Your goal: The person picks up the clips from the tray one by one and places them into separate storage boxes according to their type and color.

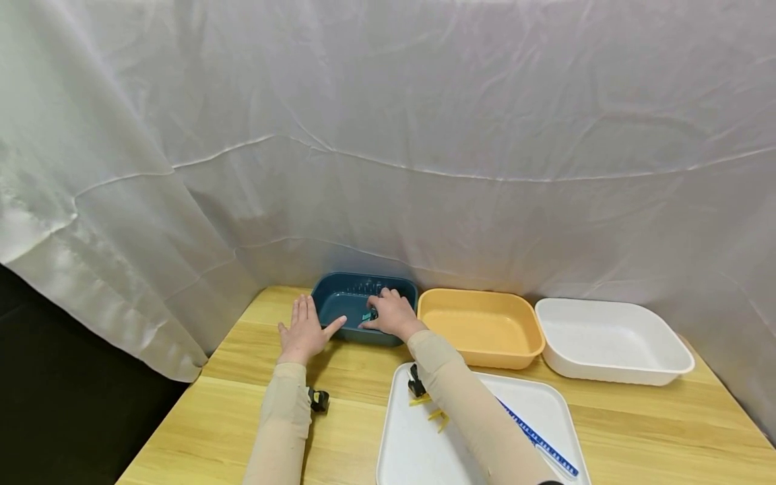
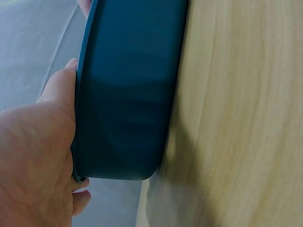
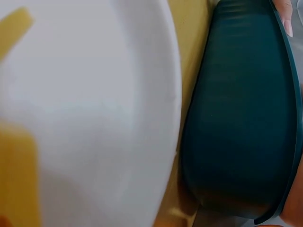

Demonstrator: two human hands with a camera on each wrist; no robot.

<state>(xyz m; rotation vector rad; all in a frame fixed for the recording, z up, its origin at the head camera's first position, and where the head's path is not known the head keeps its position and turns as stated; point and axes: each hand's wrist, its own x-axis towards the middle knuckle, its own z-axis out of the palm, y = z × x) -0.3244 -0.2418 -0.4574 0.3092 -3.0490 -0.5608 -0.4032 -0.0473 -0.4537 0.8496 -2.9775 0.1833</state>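
My left hand [image 1: 303, 332] rests at the left front corner of a dark teal bin [image 1: 358, 335], fingers straight and thumb spread along the rim. In the left wrist view, its palm lies against the bin's edge. My right hand [image 1: 393, 314] reaches over the front rim into the bin. Its curled fingers and thumb hold a small teal and dark thing [image 1: 367, 316] low inside; its kind is too small to tell. In the right wrist view, the bin wall [image 3: 241, 113] hides most of that hand.
Right of the teal bin stand a yellow bin [image 1: 481, 323] and a white bin [image 1: 612, 340]. A white tray [image 1: 406, 458] lies in front, under my right forearm, with yellow pieces [image 1: 439, 416] and a blue ruler [image 1: 539, 439]. A pale curtain [image 1: 388, 135] hangs behind.
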